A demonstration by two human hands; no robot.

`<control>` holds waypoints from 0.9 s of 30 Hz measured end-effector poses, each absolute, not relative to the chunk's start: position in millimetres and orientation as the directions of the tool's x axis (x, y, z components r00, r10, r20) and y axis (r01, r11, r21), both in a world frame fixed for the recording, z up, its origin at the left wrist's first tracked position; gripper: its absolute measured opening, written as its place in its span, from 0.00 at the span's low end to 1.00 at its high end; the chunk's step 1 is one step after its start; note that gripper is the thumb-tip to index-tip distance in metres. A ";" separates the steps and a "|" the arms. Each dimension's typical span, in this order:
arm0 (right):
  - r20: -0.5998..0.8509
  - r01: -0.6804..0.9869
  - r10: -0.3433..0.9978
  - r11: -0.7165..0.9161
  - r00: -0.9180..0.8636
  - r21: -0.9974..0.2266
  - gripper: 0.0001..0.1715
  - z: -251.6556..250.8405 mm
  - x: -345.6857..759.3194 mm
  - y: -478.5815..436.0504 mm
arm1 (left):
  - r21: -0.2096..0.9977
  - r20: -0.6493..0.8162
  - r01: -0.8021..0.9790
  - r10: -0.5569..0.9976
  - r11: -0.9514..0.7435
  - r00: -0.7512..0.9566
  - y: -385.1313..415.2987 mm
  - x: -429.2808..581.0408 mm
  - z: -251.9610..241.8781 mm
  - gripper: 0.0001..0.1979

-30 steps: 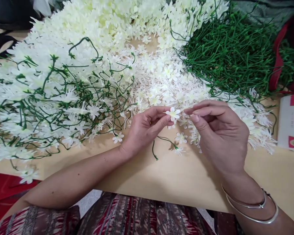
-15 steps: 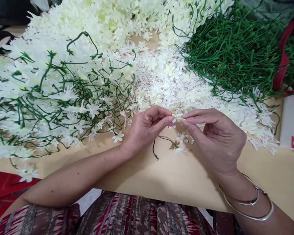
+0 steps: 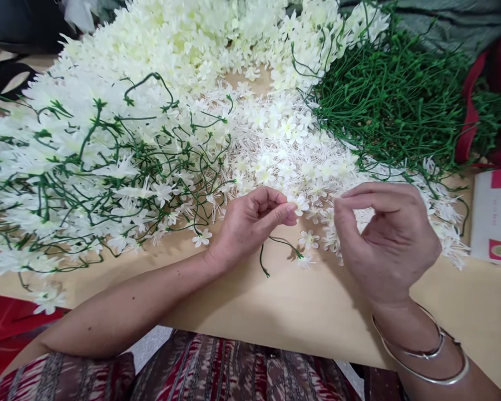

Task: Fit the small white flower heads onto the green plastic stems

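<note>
My left hand [image 3: 250, 223] is closed in a pinch on a thin green stem [image 3: 262, 260] that hangs below the fingers. A small white flower [image 3: 300, 204] sits at its fingertips. A branch of the same stem reaches right to two small flowers [image 3: 308, 239] lying on the tan board [image 3: 300, 306]. My right hand [image 3: 386, 236] is a short way to the right, with thumb and forefinger tips pressed together over the heap of white stamen pieces [image 3: 284, 145]. What they hold is too small to make out. Two metal bangles [image 3: 421, 356] circle that wrist.
Finished green-stemmed flower sprigs [image 3: 67, 167] are heaped at the left. Loose cream flower heads [image 3: 192, 33] are piled at the back. A mound of bare green stems [image 3: 392, 94] lies at the back right. A red-and-white box [image 3: 495, 214] lies at the right edge.
My right hand has drawn away to the right from my left hand, which had met it at the white flower. The left hand has stayed in place with the stem.
</note>
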State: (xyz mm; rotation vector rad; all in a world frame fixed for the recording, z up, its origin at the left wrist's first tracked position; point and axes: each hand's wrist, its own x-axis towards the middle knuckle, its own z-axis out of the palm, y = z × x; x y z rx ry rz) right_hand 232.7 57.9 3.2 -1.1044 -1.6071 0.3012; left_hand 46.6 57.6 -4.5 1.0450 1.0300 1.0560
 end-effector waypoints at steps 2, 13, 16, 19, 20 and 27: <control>0.633 0.586 0.773 0.493 0.045 -0.643 0.15 5.8 235.9 59.2 | 0.973 -0.127 -0.176 0.981 0.152 0.147 57.7 47.3 -4.3 0.15; 0.287 0.422 0.946 0.325 -0.152 -0.846 0.09 -1.1 226.7 51.6 | 0.991 -0.105 -0.060 0.977 0.118 0.184 56.5 44.6 -9.2 0.14; 0.209 0.360 0.974 0.225 -0.085 -0.906 0.05 -2.2 228.3 51.2 | 0.992 -0.107 -0.040 0.976 0.116 0.191 56.7 44.4 -7.7 0.15; 0.148 0.288 0.987 0.159 -0.058 -0.944 0.03 -0.9 227.9 52.9 | 0.996 -0.088 0.001 0.976 0.089 0.198 57.3 43.5 -7.1 0.13; 0.139 0.269 0.989 0.148 -0.055 -0.952 0.03 -0.3 227.4 53.7 | 0.997 -0.081 0.005 0.975 0.082 0.206 57.7 43.1 -7.1 0.13; 0.111 0.247 0.991 0.125 -0.071 -0.961 0.04 -1.0 226.9 56.2 | 0.995 -0.087 -0.015 0.958 0.094 0.274 59.2 41.8 -5.5 0.15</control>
